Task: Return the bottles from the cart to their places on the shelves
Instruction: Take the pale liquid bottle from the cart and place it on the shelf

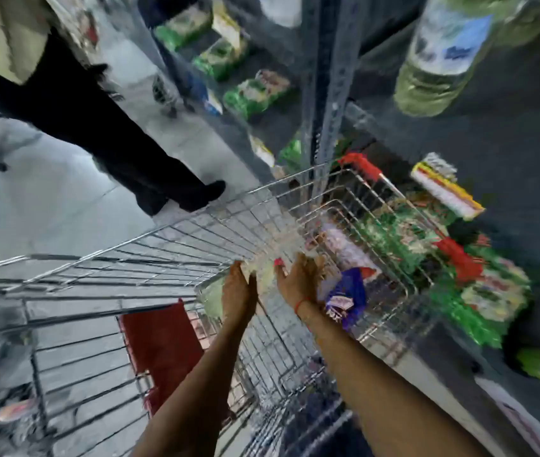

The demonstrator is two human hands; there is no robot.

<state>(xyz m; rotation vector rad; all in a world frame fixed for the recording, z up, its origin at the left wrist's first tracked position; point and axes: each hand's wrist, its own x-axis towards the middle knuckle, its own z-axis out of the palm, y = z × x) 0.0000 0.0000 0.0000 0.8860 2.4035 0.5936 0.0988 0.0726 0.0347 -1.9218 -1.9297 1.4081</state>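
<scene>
The frame is blurred by motion. Both my arms reach down into the wire shopping cart (169,235). My left hand (239,291) and my right hand (296,278) press on either side of a clear, pale bottle (268,258) low in the basket. A second bottle with a purple label (346,298) lies just right of my right wrist. On the shelf at the upper right stands a large bottle of yellowish liquid (440,57) with a blue and white label.
The grey shelf unit (324,94) runs along the right, holding green packets (255,90) and more green and red packs (460,265). A person in black trousers (104,127) stands on the pale floor beyond the cart. A red child-seat flap (160,338) hangs near me.
</scene>
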